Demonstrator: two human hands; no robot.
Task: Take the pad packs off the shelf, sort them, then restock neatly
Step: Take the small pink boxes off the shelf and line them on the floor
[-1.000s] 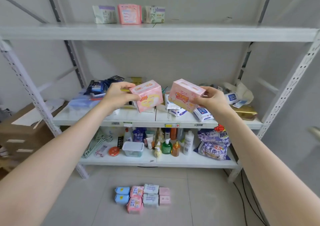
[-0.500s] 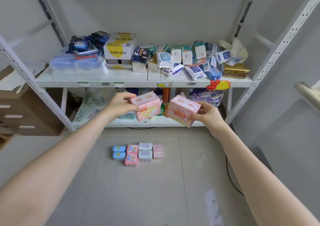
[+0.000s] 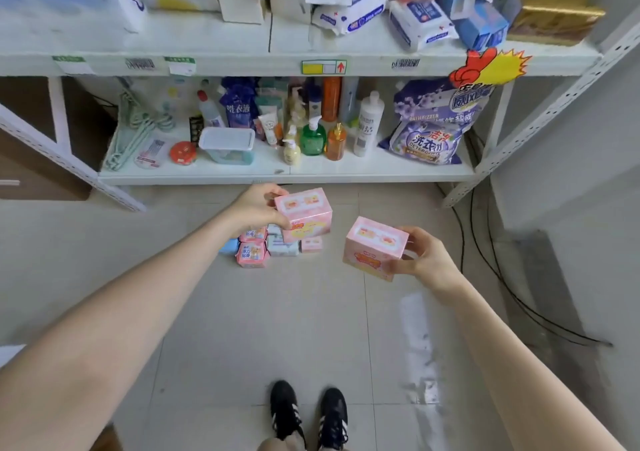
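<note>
Tiled floor (image 3: 294, 329) is carrying a cluster of pink, blue and white pad packs (image 3: 252, 253); left hand (image 3: 254, 208) is gripping a pink cardboard box (image 3: 306, 217) above them, right hand (image 3: 427, 260) is gripping a second pink box (image 3: 372, 248).

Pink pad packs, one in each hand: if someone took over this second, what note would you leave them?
Left hand grips the first pink pack, right hand grips the second pink pack; both held above the floor.
A group of packs lies on the tiles under the left hand, before the shelf.
Done: these two are off the shelf.
Left: probably add both to the group, then restock neatly.
</note>
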